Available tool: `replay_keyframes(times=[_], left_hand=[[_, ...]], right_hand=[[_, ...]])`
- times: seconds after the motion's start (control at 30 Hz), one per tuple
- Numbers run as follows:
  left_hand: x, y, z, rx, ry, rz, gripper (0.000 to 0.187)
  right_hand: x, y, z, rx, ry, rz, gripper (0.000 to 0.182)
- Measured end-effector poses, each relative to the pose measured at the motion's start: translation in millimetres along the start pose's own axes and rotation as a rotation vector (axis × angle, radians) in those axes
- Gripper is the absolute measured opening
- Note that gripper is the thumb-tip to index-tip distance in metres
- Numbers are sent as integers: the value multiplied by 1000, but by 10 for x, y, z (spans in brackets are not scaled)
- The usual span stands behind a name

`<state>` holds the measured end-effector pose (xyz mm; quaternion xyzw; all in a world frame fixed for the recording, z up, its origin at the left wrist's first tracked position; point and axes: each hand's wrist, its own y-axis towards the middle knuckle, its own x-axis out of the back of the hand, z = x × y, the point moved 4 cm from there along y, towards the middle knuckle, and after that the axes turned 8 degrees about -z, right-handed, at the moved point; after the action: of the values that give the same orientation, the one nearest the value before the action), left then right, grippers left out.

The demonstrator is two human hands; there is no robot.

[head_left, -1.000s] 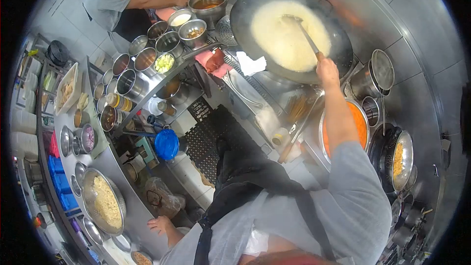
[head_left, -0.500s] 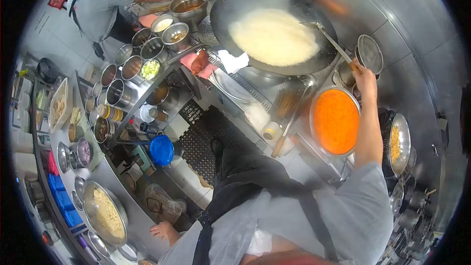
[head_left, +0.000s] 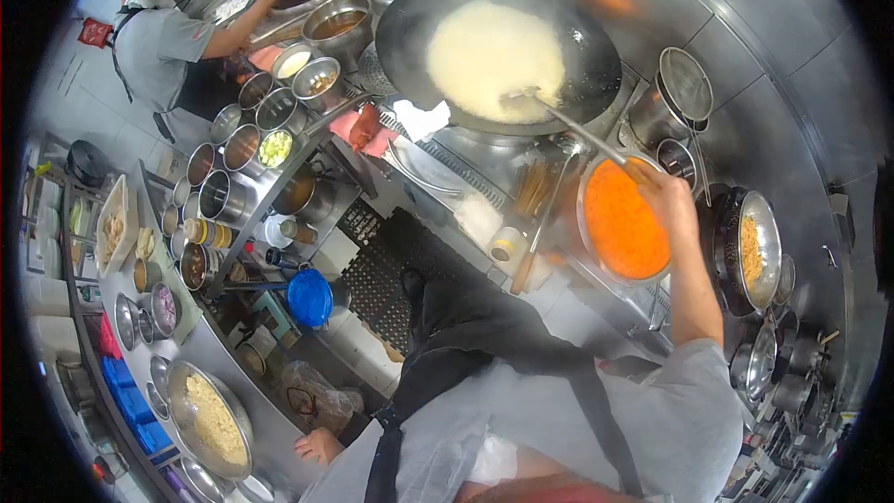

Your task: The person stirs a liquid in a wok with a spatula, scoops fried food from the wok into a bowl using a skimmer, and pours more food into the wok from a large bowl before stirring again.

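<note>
My right hand [head_left: 668,196] is wrapped around the wooden end of a long-handled wok spatula [head_left: 596,140]. Its metal head dips into a pale, creamy mass [head_left: 494,61] at the near side of a big steaming wok [head_left: 596,65]. Just under my right hand and the handle sits a bowl of bright orange mixture [head_left: 622,228]. At the lower left my left hand [head_left: 319,446] lies on the edge of the steel counter [head_left: 270,424], fingers stretched and holding nothing. Close by it is a large metal bowl [head_left: 244,414] of yellowish crumbly food.
A co-worker [head_left: 168,47] stands at the upper left, reaching over another wok. Metal pots of ingredients [head_left: 223,194] crowd the side shelf. A long wooden-handled tool [head_left: 523,272] lies left of the orange bowl. To the right is a pan with a strainer of golden bits [head_left: 751,251].
My right hand has come lower and leftward, and the spatula head has moved from the wok's right side into the mass's near edge. The co-worker's arm is now raised over the other wok.
</note>
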<state>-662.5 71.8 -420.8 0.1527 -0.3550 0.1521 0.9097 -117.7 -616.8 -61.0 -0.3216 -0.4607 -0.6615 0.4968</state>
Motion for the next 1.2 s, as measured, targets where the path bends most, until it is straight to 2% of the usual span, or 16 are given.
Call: replay_keyframes(times=[0.07,0.13,0.27,0.3,0.37,0.43,0.47,0.53,0.6,0.77,0.87,1.0,1.07,1.13,1.17,1.2], left_hand=[[13,-35,66,22,104,35,60],[-92,29,113,-13,-248,-94,61],[44,-64,149,-5,-237,-97,63],[138,-117,167,-81,-182,-51,66],[151,-154,186,-150,-125,0,69],[125,-125,219,-5,-371,-164,75],[90,-94,211,1,-364,-161,75],[16,-54,181,-110,-225,-87,75],[17,-99,216,-107,-269,-113,75],[184,-145,285,-107,-337,-70,74],[98,-116,264,-112,-344,-98,73],[135,-115,245,-96,-354,-83,72],[20,-68,107,-101,-367,-48,71],[-257,65,-81,375,1209,-140,69],[-213,37,-78,368,1208,-151,69],[-203,26,-74,243,989,-123,67]], right_hand=[[-393,75,17,114,80,-16,41],[-786,196,86,151,77,-6,39],[-1175,529,526,206,-58,23,31],[-1251,624,619,215,-55,25,31],[-1402,817,735,180,-103,9,27],[-1536,1011,797,176,-102,7,26],[-1599,1105,812,163,-106,1,26],[-1721,1297,820,143,-115,8,23],[-1801,1459,836,104,-117,-27,21],[-1683,1711,915,-6,-117,-11,28],[-1626,1851,571,-99,-152,-43,28],[-1130,1713,192,-115,-203,-127,27],[-784,1559,64,-22,-147,-155,26],[-404,1355,-34,44,-144,-186,26],[-244,1237,-57,33,-150,-171,27],[-56,1104,-64,22,-155,-156,28]])
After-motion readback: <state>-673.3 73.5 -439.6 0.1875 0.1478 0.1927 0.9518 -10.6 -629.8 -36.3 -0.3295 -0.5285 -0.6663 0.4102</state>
